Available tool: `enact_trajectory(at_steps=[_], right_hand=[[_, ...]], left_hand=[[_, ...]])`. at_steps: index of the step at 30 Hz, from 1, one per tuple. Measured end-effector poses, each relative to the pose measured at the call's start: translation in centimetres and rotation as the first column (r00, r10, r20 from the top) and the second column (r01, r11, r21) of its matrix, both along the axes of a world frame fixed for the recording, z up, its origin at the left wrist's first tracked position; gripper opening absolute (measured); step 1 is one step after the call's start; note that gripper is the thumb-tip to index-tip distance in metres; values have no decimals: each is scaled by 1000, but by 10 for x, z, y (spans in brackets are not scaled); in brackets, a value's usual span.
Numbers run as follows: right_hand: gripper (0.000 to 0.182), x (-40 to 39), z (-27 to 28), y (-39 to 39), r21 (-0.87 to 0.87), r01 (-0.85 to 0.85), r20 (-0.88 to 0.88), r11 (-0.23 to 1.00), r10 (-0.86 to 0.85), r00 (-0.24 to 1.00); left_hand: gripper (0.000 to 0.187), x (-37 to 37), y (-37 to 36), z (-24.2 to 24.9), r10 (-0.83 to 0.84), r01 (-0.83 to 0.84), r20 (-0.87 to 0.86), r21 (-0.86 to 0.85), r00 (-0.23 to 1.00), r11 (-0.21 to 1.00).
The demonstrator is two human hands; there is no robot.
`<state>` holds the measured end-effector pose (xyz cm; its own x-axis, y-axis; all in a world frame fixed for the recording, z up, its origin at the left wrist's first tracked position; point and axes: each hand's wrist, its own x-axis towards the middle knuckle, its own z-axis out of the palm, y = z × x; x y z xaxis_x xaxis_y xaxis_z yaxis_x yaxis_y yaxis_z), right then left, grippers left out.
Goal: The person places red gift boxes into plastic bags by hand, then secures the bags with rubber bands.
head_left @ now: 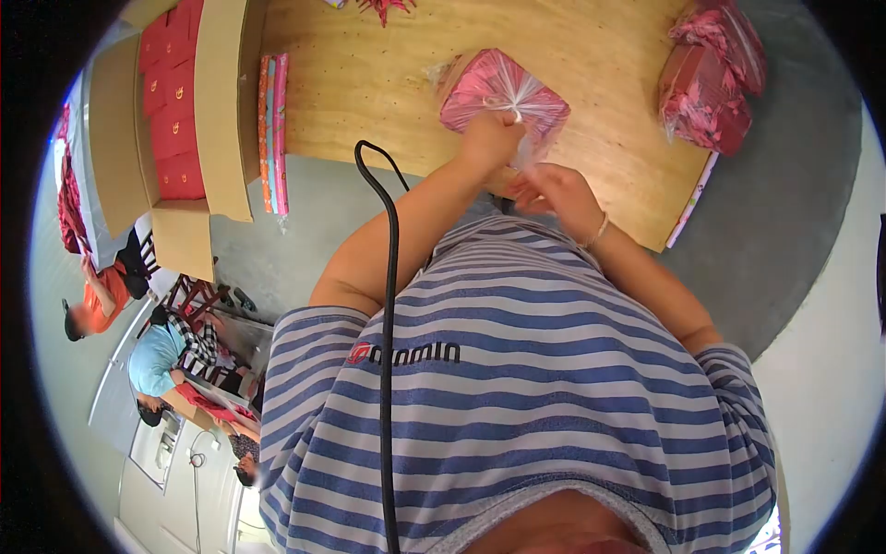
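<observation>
A clear plastic bag (471, 83) packed with red, flat-sided contents rests on the wooden table in front of me. Its plastic is gathered into a neck with a whitish tie or twist at the top. My left hand (491, 140) is closed on the gathered neck, fingers pinched together against the bag. Just below and to the right, my right hand (559, 197) has its fingers curled at the loose plastic end of the same bag. What exactly lies between those right fingers is partly hidden.
More bagged red packs (706, 88) lie at the table's (369, 102) right edge. An open carton (226, 111) of red boxes stands left, beside colourful rolls (275, 134). A black cable (391, 277) hangs across my view. Several people (161, 355) are at lower left.
</observation>
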<state>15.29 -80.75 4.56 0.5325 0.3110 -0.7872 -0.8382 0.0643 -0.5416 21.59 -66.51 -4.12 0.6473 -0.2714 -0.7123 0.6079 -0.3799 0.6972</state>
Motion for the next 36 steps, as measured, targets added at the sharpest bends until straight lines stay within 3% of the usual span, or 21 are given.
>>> enact_trajectory(at_steps=[1, 2, 3, 4, 5, 6, 8, 12, 15, 17, 21, 22, 23, 24, 25, 26, 27, 28, 30, 32, 36], right_hand=[[25, -4, 5, 1, -411, -207, 374, 888, 371, 850], [40, -10, 1, -1, -571, -48, 661, 820, 494, 566], [40, -9, 0, 0, -572, -49, 660, 819, 495, 566], [47, -4, -3, 2, -708, 70, 671, 703, 638, 378], [53, 0, -6, 3, -788, 223, 613, 574, 767, 189], [53, 1, -10, 2, -788, 224, 613, 574, 768, 188], [60, 0, -24, 4, -878, 200, 478, 434, 808, 344], [50, 8, -41, -8, -883, 195, 469, 428, 834, 290], [38, 14, -37, -21, -947, 47, 314, 316, 892, 324], [27, 23, -27, -23, -892, -80, 357, 445, 802, 479], [20, 17, -32, -15, -774, 57, 589, 631, 683, 433], [17, 16, -28, -9, -496, 58, 524, 867, 245, 816], [14, 17, -26, -6, -188, 232, 173, 954, -201, 964], [14, 18, -28, -9, -188, 230, 171, 955, -199, 965], [12, 20, -29, -14, -15, 308, 68, 951, -307, 949], [11, 20, -30, -17, 148, 396, -49, 906, -393, 918], [11, 20, -30, -18, 147, 399, -48, 905, -396, 917], [11, 21, -23, -15, 161, 460, -115, 873, -446, 888], [11, 21, -23, -16, 173, 516, -184, 839, -487, 854], [11, 21, -28, -20, 300, 543, -323, 784, -452, 831], [15, 27, -7, -24, 211, 536, -380, 817, -437, 815]], left_hand=[[17, 1, 1, 7, 7, -7, -3, 0, 1000, 1000], [20, 2, -1, 17, -24, 10, 183, 75, 983, 997], [25, 3, -4, 23, -70, 16, 360, 150, 930, 989], [25, 2, -8, 18, -69, 16, 363, 147, 929, 989], [21, 0, -12, 9, 125, -126, 175, -2, 977, 992], [17, -1, -15, 3, 287, -290, -47, -117, 957, 950], [17, 1, -14, 12, 251, -255, -57, -93, 966, 962], [18, -2, -14, 17, 231, -232, -91, 7, 969, 973], [22, -3, -16, 15, 287, -299, -109, -106, 952, 948], [25, -1, -13, 26, 212, -215, -57, -51, 976, 975], [31, 4, -8, 29, -63, 47, 140, 112, 988, 993], [31, 4, -6, 32, -60, 45, 140, 112, 988, 993], [27, 4, -3, 37, -89, 64, 209, 122, 974, 990], [25, 3, -1, 40, -118, 84, 275, 133, 954, 988], [25, -1, 0, 36, -118, 84, 272, 134, 955, 987], [20, -9, 2, 27, -2, -66, 541, 106, 841, 992], [19, -13, 2, 21, 104, -199, 760, 34, 641, 979], [19, -15, 1, 19, 104, -197, 758, 32, 643, 980], [27, -19, 2, 16, 1, -9, 928, 2, 373, 1000], [26, -23, -1, 11, 41, 37, 893, -64, 448, 997], [19, -9, -1, 9, -5, 171, 856, -98, 517, 981]])
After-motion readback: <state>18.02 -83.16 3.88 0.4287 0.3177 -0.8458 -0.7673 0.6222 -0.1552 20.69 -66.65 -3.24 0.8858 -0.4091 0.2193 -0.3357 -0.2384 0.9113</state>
